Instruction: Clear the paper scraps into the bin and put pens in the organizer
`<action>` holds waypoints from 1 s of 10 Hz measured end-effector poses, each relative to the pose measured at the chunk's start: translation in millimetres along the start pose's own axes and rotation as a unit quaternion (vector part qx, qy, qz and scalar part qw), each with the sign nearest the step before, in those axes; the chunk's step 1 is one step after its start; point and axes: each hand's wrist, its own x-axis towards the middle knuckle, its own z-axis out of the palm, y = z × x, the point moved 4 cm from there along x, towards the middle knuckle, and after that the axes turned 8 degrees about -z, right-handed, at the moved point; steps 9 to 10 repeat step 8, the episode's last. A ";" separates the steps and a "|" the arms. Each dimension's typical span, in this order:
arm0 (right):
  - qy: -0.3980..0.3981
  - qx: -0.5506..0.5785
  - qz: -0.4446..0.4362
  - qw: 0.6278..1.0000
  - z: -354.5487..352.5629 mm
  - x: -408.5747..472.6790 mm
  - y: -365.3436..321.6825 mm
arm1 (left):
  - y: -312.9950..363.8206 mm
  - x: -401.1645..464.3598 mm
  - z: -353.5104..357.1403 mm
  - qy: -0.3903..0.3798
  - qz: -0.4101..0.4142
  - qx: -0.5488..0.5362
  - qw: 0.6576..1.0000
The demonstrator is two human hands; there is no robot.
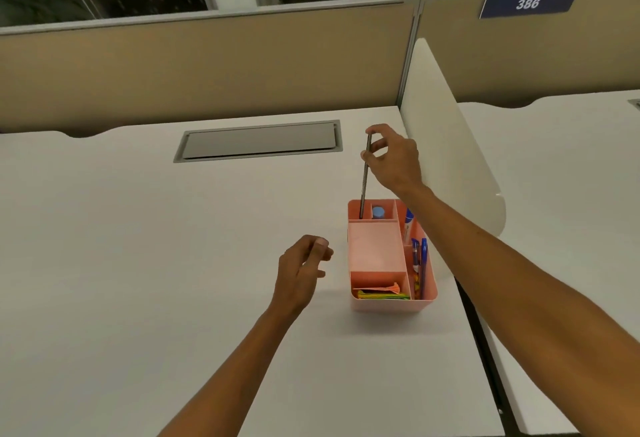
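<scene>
My right hand (pixel 391 159) pinches the top of a slim dark pen (pixel 364 180), which stands upright with its lower end in the far-left compartment of the pink organizer (pixel 377 249). My left hand (pixel 301 270) hovers over the desk (pixel 138 246) just beside the organizer, fingers loosely curled and holding nothing. Blue pens (pixel 419 260) lie in the long right-hand compartment, and coloured paper scraps (pixel 379 293) sit in the near one. A grey cable hatch (pixel 259 140) lies further back.
</scene>
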 end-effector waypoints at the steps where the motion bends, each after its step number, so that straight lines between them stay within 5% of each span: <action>1: -0.029 -0.006 -0.015 0.999 9.4 -8.1 2.0 | -7.8 -1.5 14.1 -0.031 -0.122 -0.005 0.992; 2: -0.043 -0.004 -0.029 0.999 10.2 -12.7 1.8 | -11.3 -10.5 29.5 -0.058 -0.213 -0.023 0.975; 7: -0.172 -0.033 -0.043 0.984 11.4 -28.5 -0.3 | -14.4 -18.4 43.9 -0.028 -0.220 -0.019 0.975; 10: -0.178 -0.037 -0.026 0.983 6.1 -27.4 -4.7 | -7.7 -11.5 27.7 0.011 -0.206 0.003 0.979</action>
